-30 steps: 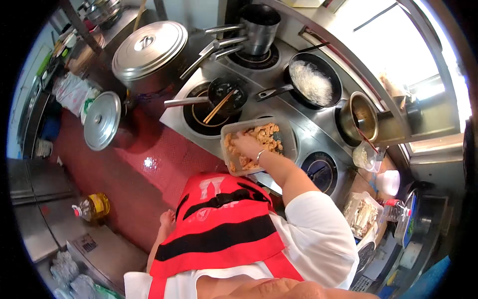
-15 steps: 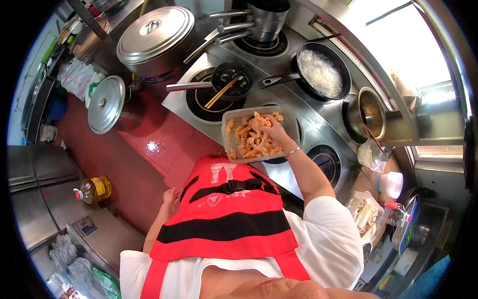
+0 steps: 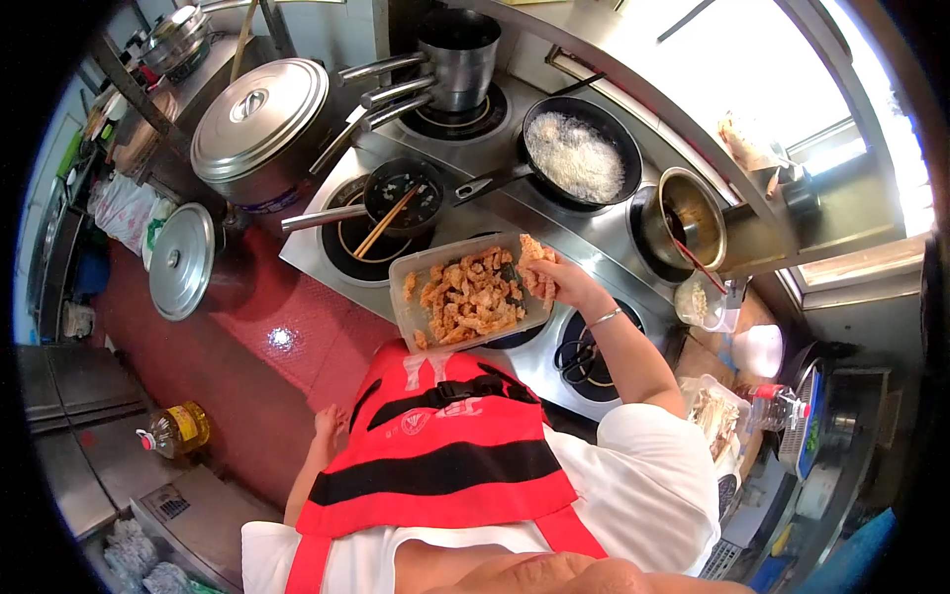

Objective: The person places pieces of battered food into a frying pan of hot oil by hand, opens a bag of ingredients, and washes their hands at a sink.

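Note:
My right hand [image 3: 566, 281] is closed on battered meat strips [image 3: 535, 265], held over the right rim of a clear plastic container [image 3: 403, 287]. More orange-brown battered strips [image 3: 473, 297] fill the container, which rests at the front edge of the cooktop. My left hand [image 3: 329, 424] hangs low beside my red apron, its fingers loosely apart and nothing visible in it. Behind the container, a black frying pan [image 3: 633, 148] holds pale, foaming contents. Left of that stands a smaller dark pan [image 3: 374, 198] with wooden chopsticks [image 3: 384, 224] leaning across it.
Stacked saucepans [image 3: 463, 74] stand at the back, handles pointing left. A large lidded pot [image 3: 259, 119] and a lower lidded pot [image 3: 183, 259] are at left. A metal bowl [image 3: 705, 213] sits at right. An oil bottle [image 3: 178, 428] stands near the red floor [image 3: 262, 396].
My right hand has lifted strips out of the pile to the container's right rim. The view has shifted, so the cooktop appears further left. My left hand stays low beside the apron.

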